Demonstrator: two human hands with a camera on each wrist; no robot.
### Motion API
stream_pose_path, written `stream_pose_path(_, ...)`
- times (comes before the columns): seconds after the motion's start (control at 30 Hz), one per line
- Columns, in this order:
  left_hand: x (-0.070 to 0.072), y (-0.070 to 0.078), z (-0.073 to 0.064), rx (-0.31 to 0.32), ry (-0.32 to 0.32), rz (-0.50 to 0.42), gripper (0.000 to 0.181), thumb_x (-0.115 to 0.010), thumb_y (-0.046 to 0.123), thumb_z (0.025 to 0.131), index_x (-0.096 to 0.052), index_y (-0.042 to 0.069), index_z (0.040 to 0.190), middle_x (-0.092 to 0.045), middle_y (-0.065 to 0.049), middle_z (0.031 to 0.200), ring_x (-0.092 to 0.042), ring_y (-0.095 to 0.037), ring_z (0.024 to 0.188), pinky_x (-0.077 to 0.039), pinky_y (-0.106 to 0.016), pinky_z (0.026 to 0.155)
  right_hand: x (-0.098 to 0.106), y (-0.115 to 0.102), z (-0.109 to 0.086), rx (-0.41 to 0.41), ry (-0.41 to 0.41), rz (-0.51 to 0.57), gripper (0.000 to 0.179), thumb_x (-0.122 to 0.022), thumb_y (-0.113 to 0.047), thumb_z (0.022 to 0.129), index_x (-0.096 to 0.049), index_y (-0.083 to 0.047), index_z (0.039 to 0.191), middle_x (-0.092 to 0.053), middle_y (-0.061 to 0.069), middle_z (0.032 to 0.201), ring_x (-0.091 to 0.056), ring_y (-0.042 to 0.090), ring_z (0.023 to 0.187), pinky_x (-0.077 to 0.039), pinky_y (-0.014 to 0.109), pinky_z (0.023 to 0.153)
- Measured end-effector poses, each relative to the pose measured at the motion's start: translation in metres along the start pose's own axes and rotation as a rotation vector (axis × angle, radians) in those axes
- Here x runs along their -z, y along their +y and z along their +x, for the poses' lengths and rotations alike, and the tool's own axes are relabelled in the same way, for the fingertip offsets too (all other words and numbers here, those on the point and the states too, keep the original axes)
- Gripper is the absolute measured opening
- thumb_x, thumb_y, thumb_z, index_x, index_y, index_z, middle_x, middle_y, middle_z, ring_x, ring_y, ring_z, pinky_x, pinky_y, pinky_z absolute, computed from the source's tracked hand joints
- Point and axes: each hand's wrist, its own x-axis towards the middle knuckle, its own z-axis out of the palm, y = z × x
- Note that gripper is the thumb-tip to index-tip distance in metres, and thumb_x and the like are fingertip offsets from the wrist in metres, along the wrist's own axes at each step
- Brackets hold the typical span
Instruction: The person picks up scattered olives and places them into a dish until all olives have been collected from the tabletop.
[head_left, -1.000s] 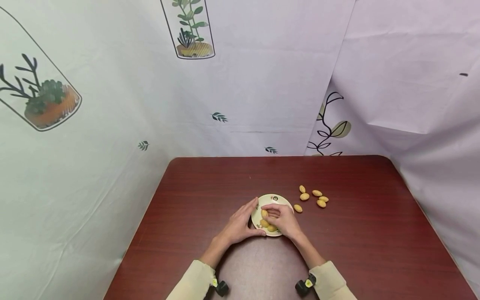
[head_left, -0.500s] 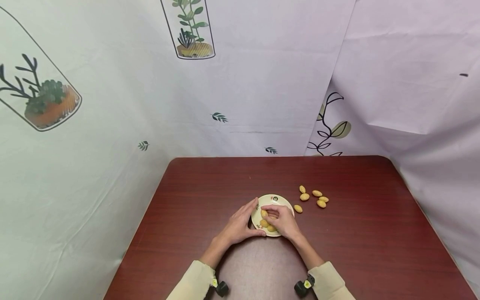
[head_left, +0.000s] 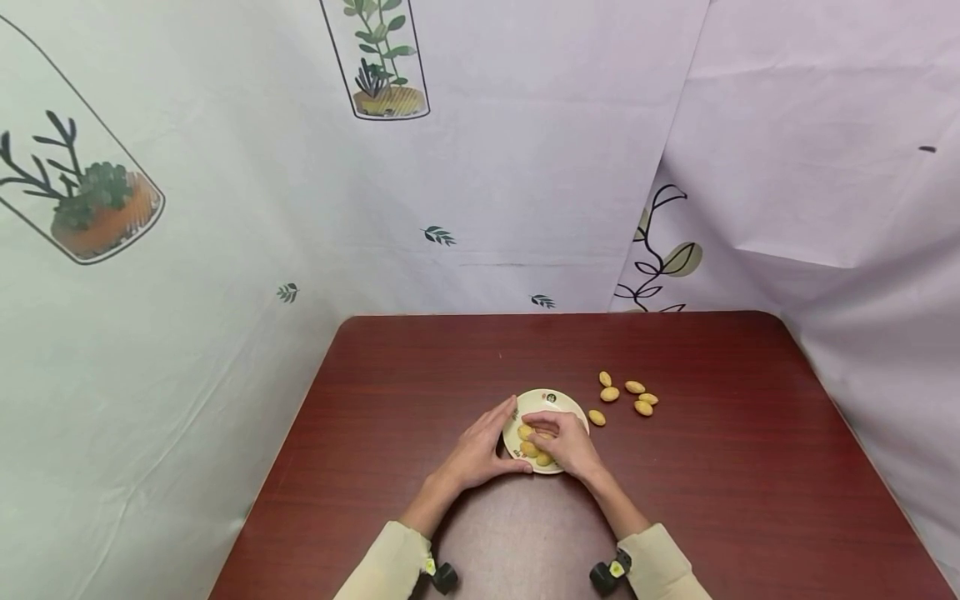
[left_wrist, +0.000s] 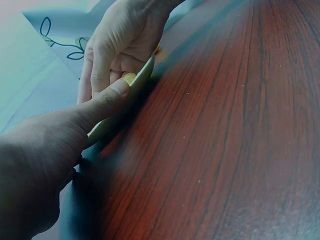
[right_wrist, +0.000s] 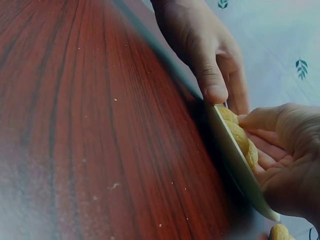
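A small pale plate (head_left: 556, 402) with dark printed marks stands on the table, holding several yellow, wrinkled nuts that look like peanuts (right_wrist: 237, 134). My left hand (head_left: 471, 452) lies round the plate's left side, fingers straight and thumb spread along the near rim. My right hand (head_left: 568, 443) reaches over the plate from the right. Just left of its fingertips lies one peanut-like nut (head_left: 525, 432), and in the right wrist view a fingertip rests right at a nut. Part of the pile is hidden under the right hand.
One loose nut (head_left: 597, 417) lies just right of the plate. Several more, such as this nut (head_left: 634, 387), are scattered farther right on the dark red wooden table (head_left: 420, 367). A patterned cloth (head_left: 487, 183) hangs behind the table and along its sides.
The nut between my right thumb and index finger has gone down and slightly left onto the plate, and the fingers have loosened from it. My left hand has kept its place.
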Motion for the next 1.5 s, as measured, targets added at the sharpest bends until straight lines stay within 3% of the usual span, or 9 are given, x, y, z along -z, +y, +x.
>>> stream_pose_path(0.17, 0.0, 0.0, 0.0, 0.002, 0.0, -0.007, 0.118, -0.087, 0.06, 0.082, -0.024, 0.01, 0.17, -0.029, -0.004, 0.174, -0.034, -0.029, 0.156, -0.037, -0.055, 0.119, 0.003, -0.007, -0.001, -0.036, 0.013, 0.085, 0.026, -0.07, 0.006, 0.097, -0.073, 0.012, 0.123, -0.075, 0.026, 0.12, -0.071, 0.04, 0.116, -0.054, 0.018, 0.087)
stream_pose_path(0.53, 0.0, 0.001, 0.0, 0.002, 0.0, -0.014, 0.119, -0.087, 0.059, 0.082, -0.024, 0.009, 0.17, -0.03, -0.006, 0.174, -0.035, -0.029, 0.155, -0.037, -0.055, 0.12, 0.009, -0.001, 0.002, -0.133, 0.147, 0.247, 0.027, -0.069, 0.0, 0.102, -0.074, 0.005, 0.127, -0.074, 0.022, 0.126, -0.069, 0.035, 0.123, -0.053, 0.017, 0.093)
stream_pose_path(0.77, 0.0, 0.0, 0.0, 0.005, -0.008, -0.017, 0.119, -0.086, 0.061, 0.082, -0.024, 0.01, 0.17, -0.029, -0.005, 0.174, -0.034, -0.028, 0.156, -0.037, -0.054, 0.12, 0.023, -0.008, -0.001, -0.072, 0.21, 0.348, 0.031, -0.066, 0.004, 0.102, -0.068, 0.011, 0.132, -0.069, 0.028, 0.133, -0.066, 0.037, 0.127, -0.053, 0.019, 0.097)
stream_pose_path(0.93, 0.0, 0.0, 0.0, -0.002, -0.003, -0.014, 0.118, -0.085, 0.062, 0.083, -0.024, 0.01, 0.17, -0.029, -0.004, 0.174, -0.033, -0.027, 0.156, -0.037, -0.054, 0.119, 0.035, -0.01, -0.002, -0.017, 0.256, 0.396, 0.033, -0.065, 0.009, 0.101, -0.066, 0.013, 0.134, -0.065, 0.033, 0.136, -0.065, 0.032, 0.128, -0.054, 0.021, 0.096)
stream_pose_path(1.23, 0.001, 0.001, 0.0, -0.011, 0.008, -0.019, 0.119, -0.087, 0.061, 0.082, -0.026, 0.009, 0.17, -0.03, -0.006, 0.174, -0.034, -0.027, 0.156, -0.038, -0.055, 0.119, 0.055, -0.006, -0.005, 0.049, 0.312, 0.389, 0.038, -0.063, 0.014, 0.1, -0.062, 0.014, 0.138, -0.061, 0.037, 0.138, -0.069, 0.021, 0.125, -0.053, 0.023, 0.1)
stream_pose_path(1.5, 0.001, 0.001, -0.001, -0.009, 0.003, -0.018, 0.119, -0.086, 0.062, 0.082, -0.025, 0.009, 0.17, -0.029, -0.005, 0.174, -0.033, -0.027, 0.156, -0.038, -0.056, 0.118, 0.071, -0.001, -0.01, 0.072, 0.354, 0.374, 0.04, -0.065, 0.014, 0.099, -0.06, 0.016, 0.138, -0.059, 0.037, 0.139, -0.069, 0.013, 0.123, -0.055, 0.02, 0.094)
